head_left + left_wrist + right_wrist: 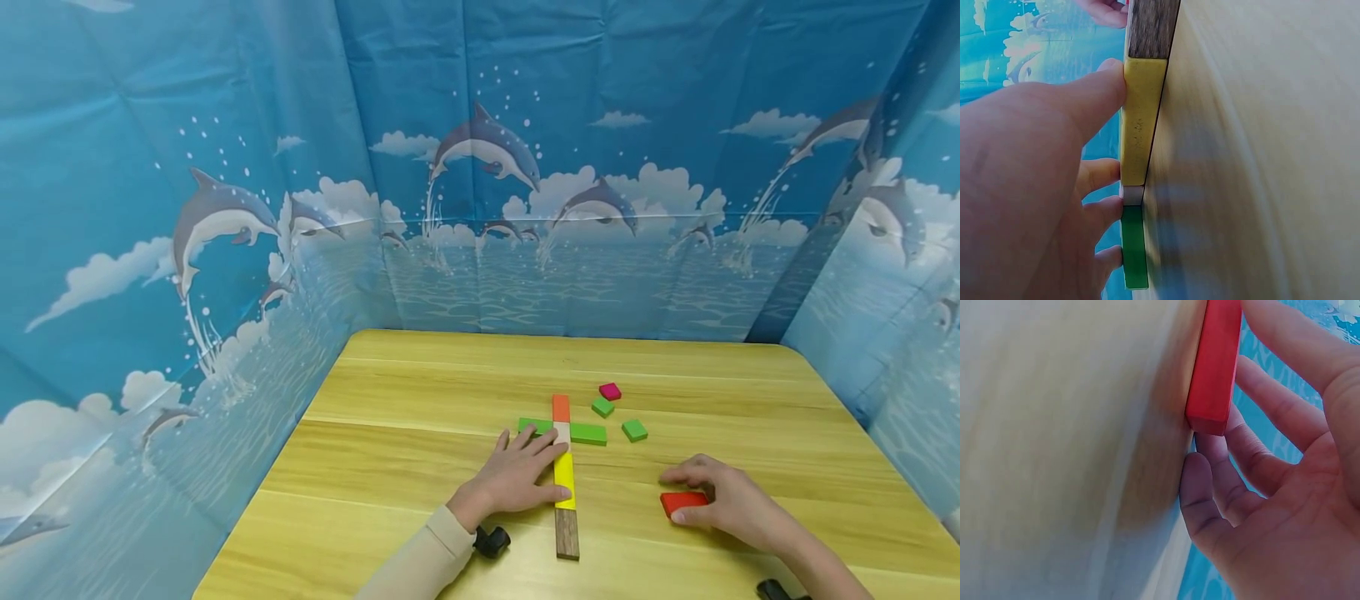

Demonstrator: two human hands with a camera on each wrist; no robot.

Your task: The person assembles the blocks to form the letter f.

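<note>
Head view — L hand point(516, 477), fingers spread, at 9 o'clock of yellow blk point(563, 472) (marks illegible), thumb touching; R hand point(733, 502), approx. 3 o'clock — fingers curled round red blk point(684, 501).

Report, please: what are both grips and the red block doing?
Left grip spread, touching cross. Right grip curled around red block. Bare table between red block and cross.
</note>
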